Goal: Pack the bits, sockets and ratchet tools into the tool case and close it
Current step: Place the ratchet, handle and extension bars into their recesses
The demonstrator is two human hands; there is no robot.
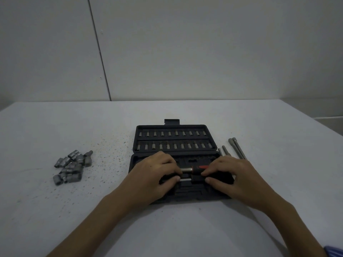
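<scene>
A black tool case (134, 158) lies open on the table, its lid flat at the back with two rows of bits (172, 140) seated in it. In the near half lie a red-and-black screwdriver handle (196, 168) and a second tool with a metal shaft (185, 180). My left hand (157, 175) has curled fingers on the metal ends of both tools. My right hand (233, 177) grips their black handles from the right. A heap of loose metal sockets (71, 167) sits far left on the table.
Several metal extension rods (235, 148) lie on the table just right of the case. The table's right edge runs diagonally at the far right. A wall stands behind the table. A blue object (334, 252) shows at the bottom right corner.
</scene>
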